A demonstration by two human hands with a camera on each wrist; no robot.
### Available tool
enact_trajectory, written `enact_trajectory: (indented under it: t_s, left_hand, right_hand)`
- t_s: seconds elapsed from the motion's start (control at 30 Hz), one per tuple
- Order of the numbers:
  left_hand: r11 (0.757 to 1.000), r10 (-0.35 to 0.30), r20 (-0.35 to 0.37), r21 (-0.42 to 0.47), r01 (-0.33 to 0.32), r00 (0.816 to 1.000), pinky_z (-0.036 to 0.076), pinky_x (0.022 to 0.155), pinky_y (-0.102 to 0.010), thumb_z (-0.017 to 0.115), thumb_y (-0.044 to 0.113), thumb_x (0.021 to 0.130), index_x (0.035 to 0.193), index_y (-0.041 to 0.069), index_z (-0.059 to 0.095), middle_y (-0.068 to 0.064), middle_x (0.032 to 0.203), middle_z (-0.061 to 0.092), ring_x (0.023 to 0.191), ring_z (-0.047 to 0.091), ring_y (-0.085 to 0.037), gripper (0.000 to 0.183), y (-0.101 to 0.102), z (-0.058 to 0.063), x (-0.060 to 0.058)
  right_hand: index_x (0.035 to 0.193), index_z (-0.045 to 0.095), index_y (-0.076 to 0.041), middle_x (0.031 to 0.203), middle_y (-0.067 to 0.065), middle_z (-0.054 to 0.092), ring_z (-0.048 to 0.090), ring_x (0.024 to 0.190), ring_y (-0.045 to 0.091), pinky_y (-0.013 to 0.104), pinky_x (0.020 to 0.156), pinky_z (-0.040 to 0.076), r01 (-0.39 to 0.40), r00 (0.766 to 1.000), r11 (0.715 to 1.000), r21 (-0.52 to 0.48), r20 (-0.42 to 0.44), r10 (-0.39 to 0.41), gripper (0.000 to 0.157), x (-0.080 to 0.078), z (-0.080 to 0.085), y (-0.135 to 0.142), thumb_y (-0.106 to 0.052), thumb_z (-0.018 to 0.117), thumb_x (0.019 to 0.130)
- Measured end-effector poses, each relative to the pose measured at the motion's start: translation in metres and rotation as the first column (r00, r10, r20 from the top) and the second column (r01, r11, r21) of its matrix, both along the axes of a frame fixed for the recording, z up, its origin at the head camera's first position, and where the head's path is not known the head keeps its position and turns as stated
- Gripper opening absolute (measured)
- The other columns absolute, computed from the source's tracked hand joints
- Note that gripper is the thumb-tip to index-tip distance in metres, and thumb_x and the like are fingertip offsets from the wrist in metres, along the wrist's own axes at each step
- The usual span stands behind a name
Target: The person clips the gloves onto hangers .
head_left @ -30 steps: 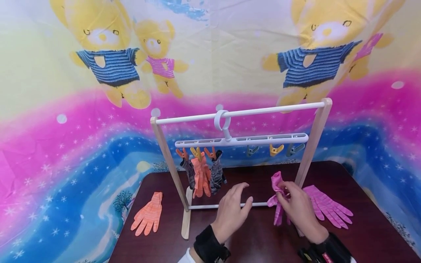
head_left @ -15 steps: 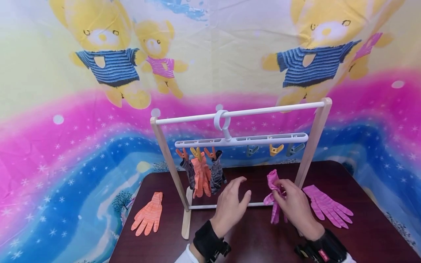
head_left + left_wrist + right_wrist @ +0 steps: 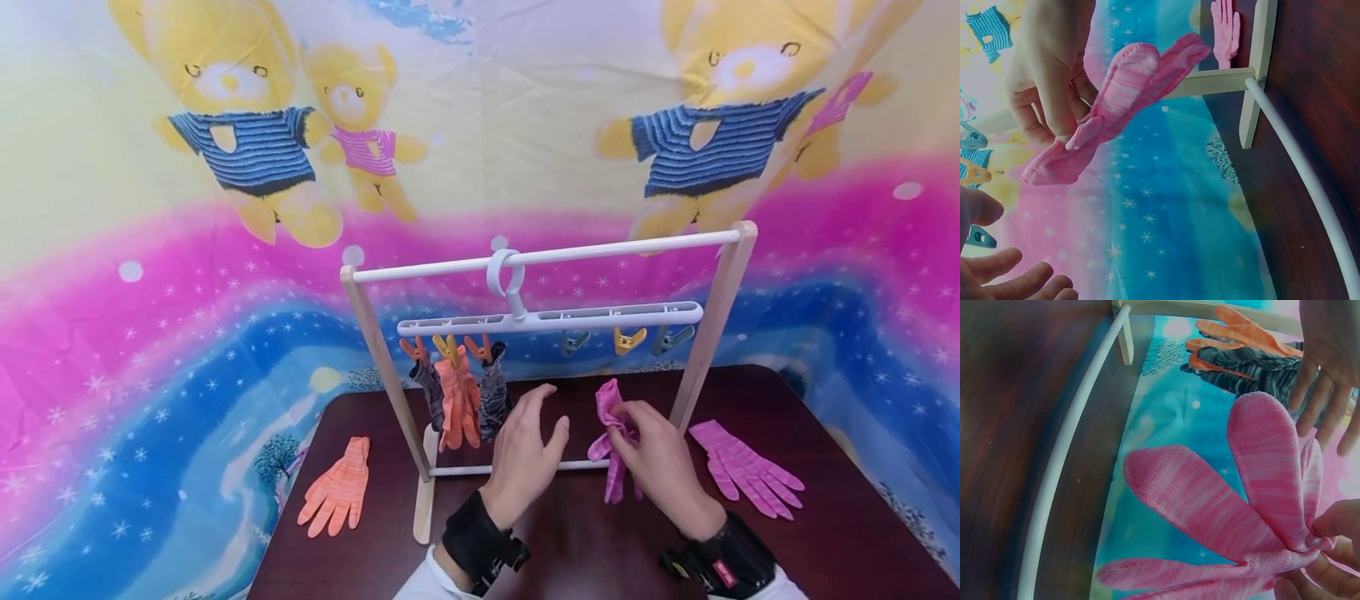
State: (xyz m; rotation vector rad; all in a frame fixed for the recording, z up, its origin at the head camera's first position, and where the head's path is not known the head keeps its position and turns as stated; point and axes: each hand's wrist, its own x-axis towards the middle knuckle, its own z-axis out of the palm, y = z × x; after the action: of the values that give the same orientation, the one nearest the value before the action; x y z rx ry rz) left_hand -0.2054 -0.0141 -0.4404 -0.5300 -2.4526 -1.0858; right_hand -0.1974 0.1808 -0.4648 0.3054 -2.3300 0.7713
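Note:
My right hand [image 3: 663, 467] pinches a pink striped glove [image 3: 609, 404] near its cuff, in front of the rack's right half. In the right wrist view the fingers of the glove [image 3: 1260, 462] spread and dangle from the pinch. My left hand [image 3: 521, 458] is held up left of it, fingers apart, holding nothing. Above the pink glove hangs a white clip hanger [image 3: 615, 318] whose right-hand clips, a yellow clip [image 3: 630, 340] between two grey-green ones, hold nothing. On its left side, orange and yellow clips hold an orange glove [image 3: 459, 404] and dark grey mottled gloves [image 3: 493, 387].
The wooden rack [image 3: 708, 333] stands on a dark table [image 3: 585, 550], with a low white crossbar [image 3: 457, 471] near the hands. A second pink glove [image 3: 750, 471] lies flat to the right, an orange glove [image 3: 337, 492] to the left. A patterned cloth backdrop [image 3: 487, 167] rises behind.
My right hand has moved left and slightly up with the pink glove, nearer my left hand. The left hand has risen slightly, its fingers still spread.

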Motion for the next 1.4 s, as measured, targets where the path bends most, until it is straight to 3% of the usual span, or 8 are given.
enact_trajectory:
  t_s: [0.27, 0.83, 1.07, 1.2, 1.4]
  left_hand:
    - [1.000, 0.003, 0.006, 0.028, -0.003, 1.000, 0.045, 0.093, -0.035, 0.047, 0.046, 0.094, 0.140, 0.021, 0.043, 0.003, 0.139, 0.049, 0.121, 0.049, -0.010, 0.053, 0.005, 0.010, -0.003]
    - [0.999, 0.001, -0.091, 0.045, 0.003, 0.996, 0.044, 0.095, -0.035, 0.048, 0.041, 0.095, 0.150, 0.016, 0.028, 0.001, 0.148, 0.040, 0.128, 0.045, -0.014, 0.064, 0.013, 0.034, -0.020]
    - [1.000, 0.017, -0.132, 0.019, -0.015, 0.991, 0.050, 0.074, -0.029, 0.044, 0.046, 0.095, 0.149, 0.018, 0.032, -0.002, 0.141, 0.049, 0.107, 0.060, -0.017, 0.062, 0.015, 0.044, -0.026]
    - [0.999, 0.038, -0.148, 0.022, -0.035, 0.988, 0.051, 0.075, -0.029, 0.046, 0.048, 0.094, 0.145, 0.017, 0.039, -0.002, 0.134, 0.056, 0.103, 0.061, -0.016, 0.060, 0.019, 0.050, -0.031]
    - [0.998, 0.062, -0.191, 0.009, -0.061, 0.980, 0.043, 0.057, -0.023, 0.051, 0.048, 0.091, 0.136, 0.015, 0.050, -0.002, 0.118, 0.065, 0.080, 0.063, -0.013, 0.056, 0.025, 0.058, -0.037]
  right_hand:
    - [0.097, 0.066, -0.008, 0.085, 0.001, 0.061, 0.057, 0.071, 0.012, 0.035, 0.061, 0.052, -0.018, 1.000, 1.000, -0.003, 0.013, 0.018, 0.024, -0.002, 0.008, -0.007, -0.012, 0.074, 0.075]
    - [0.097, 0.065, -0.007, 0.085, 0.004, 0.062, 0.059, 0.069, 0.017, 0.036, 0.058, 0.051, -0.039, 0.999, 0.999, -0.013, -0.016, 0.039, 0.025, -0.012, 0.011, -0.016, -0.010, 0.075, 0.074]
    - [0.098, 0.064, -0.005, 0.084, 0.005, 0.061, 0.057, 0.068, 0.017, 0.036, 0.057, 0.049, -0.044, 0.999, 0.999, -0.007, -0.026, 0.044, 0.026, -0.015, 0.013, -0.016, -0.010, 0.074, 0.074]
    - [0.099, 0.064, -0.005, 0.086, 0.005, 0.062, 0.057, 0.070, 0.017, 0.037, 0.059, 0.050, -0.046, 0.999, 0.999, -0.017, -0.015, 0.046, 0.026, -0.016, 0.013, -0.016, -0.010, 0.074, 0.075]
    - [0.099, 0.065, -0.005, 0.088, 0.007, 0.064, 0.060, 0.072, 0.020, 0.039, 0.061, 0.050, -0.050, 0.998, 0.998, -0.027, -0.027, 0.049, 0.026, -0.017, 0.013, -0.018, -0.009, 0.073, 0.075]
